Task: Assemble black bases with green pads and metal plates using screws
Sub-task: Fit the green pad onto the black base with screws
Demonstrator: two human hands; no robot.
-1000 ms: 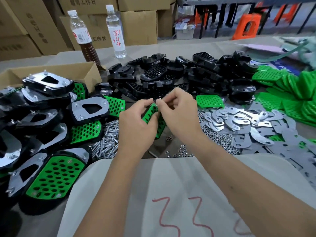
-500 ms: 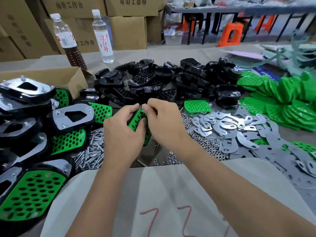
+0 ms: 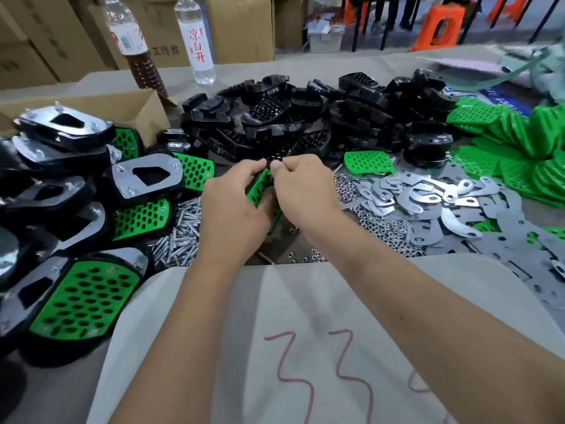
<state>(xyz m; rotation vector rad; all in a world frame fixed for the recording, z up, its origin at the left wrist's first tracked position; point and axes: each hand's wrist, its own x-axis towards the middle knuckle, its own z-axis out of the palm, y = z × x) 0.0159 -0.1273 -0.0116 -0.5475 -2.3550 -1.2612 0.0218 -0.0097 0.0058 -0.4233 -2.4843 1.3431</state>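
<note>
My left hand (image 3: 230,209) and my right hand (image 3: 301,191) meet over the table's middle, both gripping one assembly with a green perforated pad (image 3: 260,188). Their fingertips pinch at its top edge; whatever small part sits there is hidden. A heap of bare black bases (image 3: 305,117) lies just behind. Loose green pads (image 3: 519,142) pile up at the right. Metal plates (image 3: 428,200) spread to the right of my hands, with small nuts (image 3: 376,221) beside them. Screws (image 3: 180,237) lie in a pile at the left.
Finished assemblies (image 3: 76,301) stack up along the left, some in a cardboard box (image 3: 143,108). Two bottles (image 3: 198,41) stand at the back. A grey cloth (image 3: 305,332) with red marks covers the near edge. Cartons and orange stools stand beyond the table.
My hands have stayed together on the green-padded piece with small finger shifts at its top. The camera has tilted, so the scene sits a little differently in frame.
</note>
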